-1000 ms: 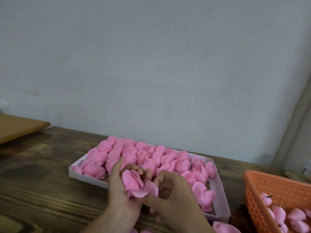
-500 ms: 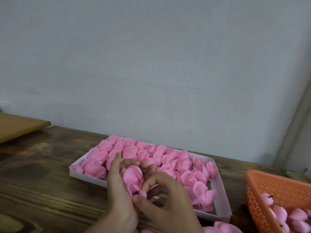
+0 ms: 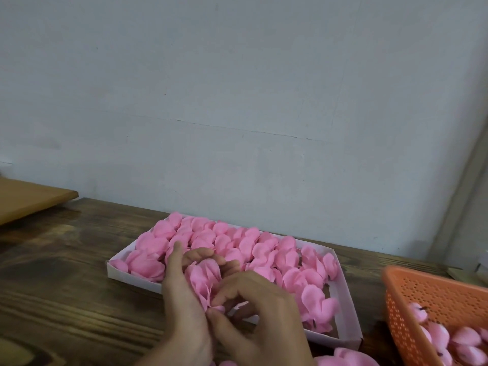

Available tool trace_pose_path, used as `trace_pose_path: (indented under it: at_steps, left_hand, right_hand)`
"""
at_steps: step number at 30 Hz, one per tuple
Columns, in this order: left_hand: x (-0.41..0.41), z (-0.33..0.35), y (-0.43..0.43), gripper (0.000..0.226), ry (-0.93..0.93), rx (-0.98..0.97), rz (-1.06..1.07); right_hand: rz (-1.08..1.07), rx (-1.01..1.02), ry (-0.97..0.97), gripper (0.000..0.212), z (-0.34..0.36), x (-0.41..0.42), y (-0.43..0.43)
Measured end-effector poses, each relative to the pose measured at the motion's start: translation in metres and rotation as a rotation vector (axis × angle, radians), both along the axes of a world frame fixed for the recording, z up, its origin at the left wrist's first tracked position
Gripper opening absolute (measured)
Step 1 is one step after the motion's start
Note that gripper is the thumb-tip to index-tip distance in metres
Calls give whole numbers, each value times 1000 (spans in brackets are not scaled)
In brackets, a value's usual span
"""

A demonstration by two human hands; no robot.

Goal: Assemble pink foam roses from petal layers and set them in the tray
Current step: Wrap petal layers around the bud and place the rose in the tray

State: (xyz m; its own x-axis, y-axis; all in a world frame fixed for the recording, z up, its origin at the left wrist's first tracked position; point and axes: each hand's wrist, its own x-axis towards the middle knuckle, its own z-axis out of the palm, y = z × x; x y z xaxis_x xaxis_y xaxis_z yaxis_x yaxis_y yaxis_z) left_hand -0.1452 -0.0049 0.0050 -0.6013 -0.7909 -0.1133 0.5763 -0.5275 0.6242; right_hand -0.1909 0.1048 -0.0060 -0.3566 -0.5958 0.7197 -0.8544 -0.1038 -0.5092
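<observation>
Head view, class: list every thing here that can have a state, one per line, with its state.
Rose, held over the tray's near edge by both hands.
Left hand, curled round the rose.
Right hand, pinching the rose's base.
Tray, nearly full of finished roses, near right corner bare.
Basket, partly filled with pink pieces.

- Dark wooden table (image 3: 66, 286) across the lower frame.
- Pale wall (image 3: 237, 101) fills the upper frame.
- Light board (image 3: 29, 199), left edge.
- Orange basket (image 3: 435, 293), lower right.
</observation>
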Motion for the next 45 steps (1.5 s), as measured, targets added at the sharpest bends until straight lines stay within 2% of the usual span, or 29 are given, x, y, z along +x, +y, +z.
trace_pose_path:
  at_steps: [5, 9, 15, 23, 27, 33, 38, 45]
  left_hand:
    - [-1, 0, 6, 53, 35, -42, -19]
    - [0, -1, 7, 55, 25, -59, -48]
    - [1, -1, 4, 57, 72, -9, -17]
    - [4, -1, -2, 54, 117, 79, -116]
    - [0, -3, -4, 65, 128, 57, -67]
    - [-3, -6, 8, 58, 103, -49, -49]
    - [-6, -9, 10, 54, 95, -94, -86]
    - [-7, -16, 3, 55, 109, -69, -37]
  right_hand:
    - [-77, 10, -164, 11, -5, -2, 1]
    - [-79, 10, -224, 12, -4, -1, 2]
    - [-34, 12, -197, 8, 0, 6, 2]
    - [2, 42, -91, 14, 1, 5, 2]
    - [-27, 3, -70, 23, -3, 6, -1]
    - [-63, -86, -70, 12, -8, -4, -1]
    - [-90, -112, -121, 11, -6, -6, 0]
    - [-86, -46, 52, 13, -3, 1, 0]
